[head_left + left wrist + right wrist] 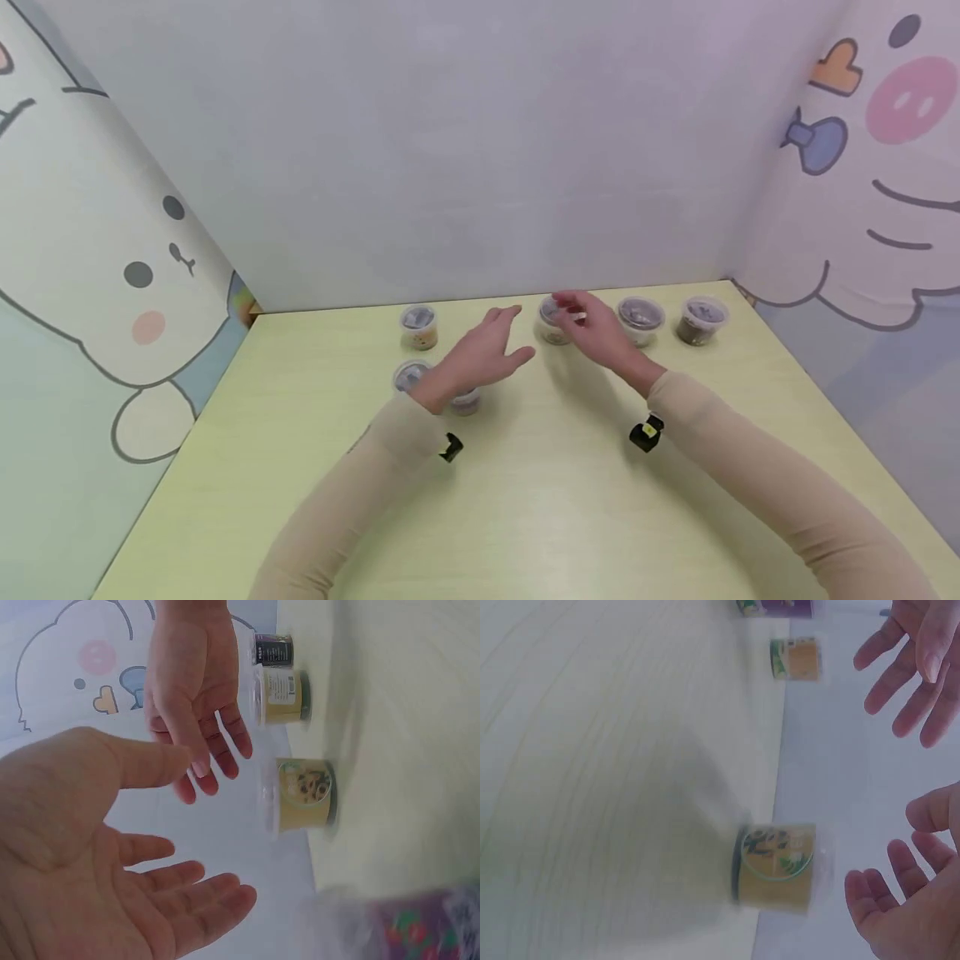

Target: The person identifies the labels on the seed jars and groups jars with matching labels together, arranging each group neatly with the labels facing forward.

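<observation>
Both hands hover over the back of the table with nothing held. My left hand (480,357), its fingers extended and thumb apart, is above and right of a purple cup (466,402); in the left wrist view the left hand (127,847) shows its palm. My right hand (596,329) is over a lidded cup (553,323) and hides part of it. In the right wrist view that cup (776,868) stands upright on the table, apart from the loosely bent fingers of the right hand (911,892).
Two more lidded cups, one pale (640,320) and one dark (702,321), stand at the back right. On the left are an orange-brown cup (419,327) and another lidded cup (411,375). Cartoon-printed cloth walls (480,150) border the table (525,517).
</observation>
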The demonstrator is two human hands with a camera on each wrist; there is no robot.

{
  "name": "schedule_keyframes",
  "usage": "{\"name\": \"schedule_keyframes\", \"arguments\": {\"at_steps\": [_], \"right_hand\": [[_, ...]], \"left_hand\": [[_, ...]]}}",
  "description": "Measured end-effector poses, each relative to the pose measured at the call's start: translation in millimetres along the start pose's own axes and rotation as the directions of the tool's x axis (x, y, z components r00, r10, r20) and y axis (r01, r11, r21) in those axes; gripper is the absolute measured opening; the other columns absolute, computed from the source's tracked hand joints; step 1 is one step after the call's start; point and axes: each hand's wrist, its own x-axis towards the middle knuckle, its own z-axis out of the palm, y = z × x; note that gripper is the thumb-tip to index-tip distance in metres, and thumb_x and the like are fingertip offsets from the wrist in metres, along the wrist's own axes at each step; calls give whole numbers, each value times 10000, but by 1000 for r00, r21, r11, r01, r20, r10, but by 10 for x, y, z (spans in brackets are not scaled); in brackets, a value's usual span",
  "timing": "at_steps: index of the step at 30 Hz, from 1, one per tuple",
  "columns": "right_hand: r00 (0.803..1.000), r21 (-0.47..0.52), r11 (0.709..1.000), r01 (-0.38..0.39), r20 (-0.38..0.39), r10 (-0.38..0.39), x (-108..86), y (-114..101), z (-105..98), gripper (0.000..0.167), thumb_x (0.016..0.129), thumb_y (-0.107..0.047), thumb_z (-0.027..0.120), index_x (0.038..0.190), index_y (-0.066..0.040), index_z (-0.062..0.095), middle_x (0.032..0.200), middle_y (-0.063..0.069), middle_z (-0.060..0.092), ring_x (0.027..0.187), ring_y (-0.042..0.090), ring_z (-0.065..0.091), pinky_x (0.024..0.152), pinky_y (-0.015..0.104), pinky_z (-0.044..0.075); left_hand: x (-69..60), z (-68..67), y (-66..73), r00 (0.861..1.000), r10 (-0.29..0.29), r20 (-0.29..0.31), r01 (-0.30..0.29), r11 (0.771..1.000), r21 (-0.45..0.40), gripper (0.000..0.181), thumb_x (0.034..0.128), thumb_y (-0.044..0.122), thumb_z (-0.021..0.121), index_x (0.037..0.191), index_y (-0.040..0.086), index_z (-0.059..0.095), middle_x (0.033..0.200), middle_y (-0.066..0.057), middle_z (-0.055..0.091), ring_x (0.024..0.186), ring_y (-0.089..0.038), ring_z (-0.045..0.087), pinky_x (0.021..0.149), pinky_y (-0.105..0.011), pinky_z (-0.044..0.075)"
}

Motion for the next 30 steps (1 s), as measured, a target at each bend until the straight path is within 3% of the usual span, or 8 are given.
{"name": "schedule_keyframes", "arguments": {"at_steps": [3, 6, 9, 12, 16, 21, 26, 30], "right_hand": [[997, 27, 999, -35, -65, 36, 4, 148, -68, 419, 1009, -38, 597, 1405, 69, 510, 1405, 256, 512, 1286, 438, 482, 1034, 553, 448], [995, 37, 995, -91, -41, 92, -11, 261, -112, 519, 1033, -117, 596, 1487, 58, 417, 1522, 253, 412, 1382, 481, 390, 1095, 575, 382], [988, 59, 986, -154, 33, 152, -30, 344, -143, 645, 1060, -249, 568, 1569, 24, 281, 1603, 244, 295, 1435, 483, 314, 1130, 570, 330], [974, 87, 972, -217, 91, 209, -43, 400, -161, 730, 1067, -351, 536, 1615, -30, 175, 1627, 257, 222, 1454, 470, 285, 1147, 558, 306], [955, 101, 958, -269, 155, 251, -45, 444, -144, 760, 1072, -405, 501, 1631, -66, 114, 1627, 279, 192, 1461, 462, 274, 1154, 555, 294], [943, 112, 949, -294, 196, 269, -25, 474, -78, 775, 1071, -440, 483, 1628, -51, 109, 1619, 272, 230, 1443, 430, 333, 1145, 534, 324], [936, 127, 937, -324, 184, 299, -24, 487, -65, 775, 1075, -437, 473, 1624, -34, 101, 1611, 268, 258, 1366, 436, 441, 1124, 527, 361], [930, 111, 935, -337, 195, 313, -33, 480, -103, 781, 1081, -432, 461, 1623, -30, 68, 1615, 283, 230, 1364, 461, 434, 1139, 543, 331]], "left_hand": [[168, 178, 62, 998, -45, -31, 43, 995, -88, 798, 1011, 351, 619, 1598, 15, 194, 1558, -222, 312, 1292, -336, 528, 1081, -455, 430], [318, 358, 96, 992, -109, -63, 95, 976, -194, 839, 992, 333, 645, 1596, 0, 168, 1567, -236, 265, 1283, -351, 529, 1082, -452, 429], [457, 524, 110, 977, -182, -108, 139, 937, -321, 860, 975, 314, 674, 1594, -1, 166, 1572, -231, 237, 1294, -355, 515, 1086, -455, 424], [573, 662, 111, 958, -243, -153, 153, 882, -445, 861, 967, 287, 686, 1593, 2, 168, 1574, -224, 219, 1334, -354, 471, 1104, -460, 403], [660, 809, 83, 937, -299, -183, 163, 834, -528, 857, 958, 267, 688, 1593, 7, 173, 1582, -212, 216, 1383, -345, 416, 1133, -446, 365], [702, 939, 47, 914, -349, -208, 189, 819, -541, 835, 960, 242, 698, 1594, 25, 200, 1579, -204, 245, 1403, -350, 392, 1139, -459, 353], [753, 1006, 63, 917, -334, -219, 173, 827, -534, 857, 962, 276, 694, 1599, 28, 177, 1569, -217, 264, 1409, -357, 387, 1135, -460, 359], [777, 1007, 101, 916, -331, -224, 166, 825, -540, 889, 958, 303, 694, 1603, 21, 150, 1577, -220, 254, 1415, -359, 379, 1143, -464, 347]]}}
